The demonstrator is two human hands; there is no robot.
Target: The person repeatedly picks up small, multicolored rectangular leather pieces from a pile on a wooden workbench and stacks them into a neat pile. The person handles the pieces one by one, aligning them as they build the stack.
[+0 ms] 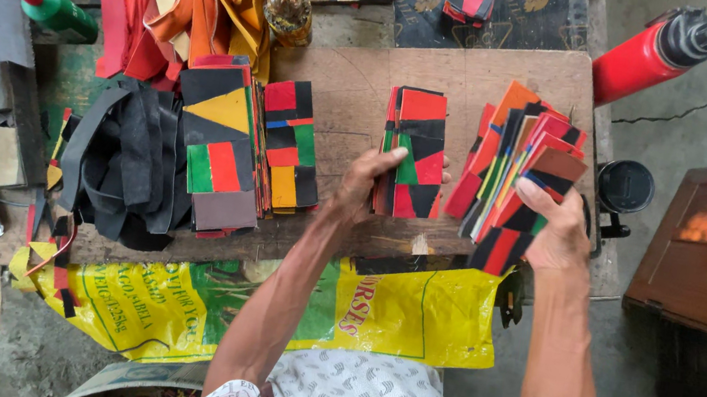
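Setting: a worn wooden surface [352, 86] seen from above, with a concrete floor to the right and a yellow printed sack [411, 314] hanging over its near edge.

Middle stack: a pile of flat patchwork pieces [418, 143] in red, black, green and yellow lies near the centre of the board, its long side running away from the person.

Left hand [370, 182]: closed around the near left corner of the middle stack, thumb on top, the other fingers curled along the side; the forearm comes up from below at a slant.

Fanned bundle: a second set of the same pieces [521, 172] stands tilted and spread like cards, just right of the middle stack.

Right hand [554, 229]: clasps the fanned bundle from its near end, fingers bent over the top edges, wrist cocked, arm nearly straight down the frame.

Handling: the pieces look thin, light and fairly stiff, likely to slip against each other, so a grip across the edges of the whole pile seems safest.

Other stacks: two more piles [245, 140] lie to the left, beside black straps [130, 161] and loose red and orange offcuts [176, 9].

Around: a green glue bottle [55, 9] at far left, a red flask [655, 52] at upper right.
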